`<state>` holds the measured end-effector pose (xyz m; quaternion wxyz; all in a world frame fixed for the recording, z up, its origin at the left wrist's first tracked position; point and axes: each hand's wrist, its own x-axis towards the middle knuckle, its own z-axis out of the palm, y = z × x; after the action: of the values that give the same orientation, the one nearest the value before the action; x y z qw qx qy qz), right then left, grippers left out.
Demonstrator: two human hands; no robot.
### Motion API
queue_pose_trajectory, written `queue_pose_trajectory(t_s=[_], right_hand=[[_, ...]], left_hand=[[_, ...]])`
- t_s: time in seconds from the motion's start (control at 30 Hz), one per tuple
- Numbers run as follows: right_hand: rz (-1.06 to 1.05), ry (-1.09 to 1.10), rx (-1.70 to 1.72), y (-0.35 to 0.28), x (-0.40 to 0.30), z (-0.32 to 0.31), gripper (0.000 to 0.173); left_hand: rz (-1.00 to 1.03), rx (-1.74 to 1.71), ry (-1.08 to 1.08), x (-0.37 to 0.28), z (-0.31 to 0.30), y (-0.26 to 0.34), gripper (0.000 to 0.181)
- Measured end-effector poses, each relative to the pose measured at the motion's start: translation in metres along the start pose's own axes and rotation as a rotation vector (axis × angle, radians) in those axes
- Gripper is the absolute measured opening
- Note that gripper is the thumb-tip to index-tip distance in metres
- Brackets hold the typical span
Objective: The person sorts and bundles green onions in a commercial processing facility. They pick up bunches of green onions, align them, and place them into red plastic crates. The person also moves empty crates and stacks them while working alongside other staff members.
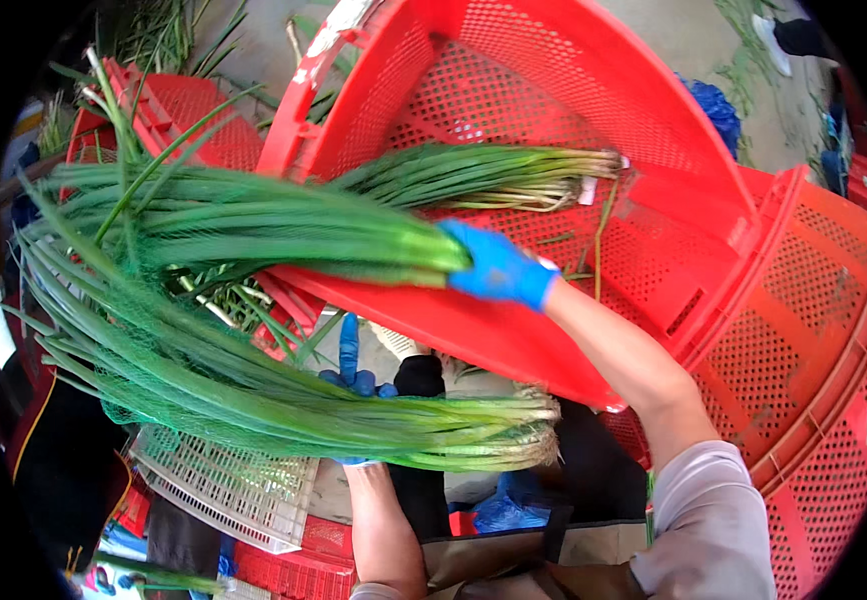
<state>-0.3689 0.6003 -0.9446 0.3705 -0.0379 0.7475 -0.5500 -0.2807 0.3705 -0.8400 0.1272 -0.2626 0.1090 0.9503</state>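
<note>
My right hand (pixel 495 268), in a blue glove, grips a bundle of green onions (pixel 306 229) near its root end, over the side of a red perforated plastic basket (pixel 666 142). My left hand (pixel 360 382), also blue-gloved, holds a second green onion bundle (pixel 328 416) from beneath. Its fingertips show past the bundle's far edge, while the palm is hidden. The roots of that bundle point right. Green mesh netting (pixel 133 390) covers part of the leaves on the left. Inside the basket lies another green onion bundle (pixel 493 174) with a white tag at its root end.
Nested orange-red baskets (pixel 801 300) stand at the right. A white slatted plastic crate (pixel 223 480) is at lower left, above red crates (pixel 291 562). Loose onion stalks (pixel 215 300) lie at the left. Another person's foot (pixel 772 45) shows at upper right, near a blue plastic bag (pixel 712 112).
</note>
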Motion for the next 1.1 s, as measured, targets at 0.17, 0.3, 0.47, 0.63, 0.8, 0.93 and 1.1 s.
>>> queue_pose_trajectory(t_s=[0.17,0.3,0.47,0.63,0.8,0.93,1.1], right_hand=[[-0.087,-0.404,-0.033,-0.08,-0.103,0.002,0.047],[-0.01,-0.589,0.014,-0.103,-0.101,0.0,0.048],[-0.147,-0.844,0.287,-0.039,-0.041,0.004,0.068],[0.26,0.626,-0.99,0.149,0.078,-0.059,0.082],[0.12,0.377,-0.609,0.146,0.049,-0.124,0.032],[0.051,0.498,-0.48,0.103,-0.033,-0.136,0.031],[-0.184,0.381,-0.553,0.082,-0.03,-0.098,0.048]], left_hand=[[0.281,0.337,0.103,-0.023,-0.04,0.007,0.044],[0.164,0.268,0.035,-0.012,-0.034,0.007,0.044],[0.116,0.25,0.028,-0.008,-0.031,0.008,0.045],[0.117,0.293,0.023,-0.012,-0.026,0.015,0.046],[0.141,0.319,0.086,-0.028,-0.024,0.025,0.046],[0.175,0.338,0.103,-0.04,-0.024,0.036,0.047],[0.195,0.357,0.089,-0.05,-0.015,0.047,0.048]])
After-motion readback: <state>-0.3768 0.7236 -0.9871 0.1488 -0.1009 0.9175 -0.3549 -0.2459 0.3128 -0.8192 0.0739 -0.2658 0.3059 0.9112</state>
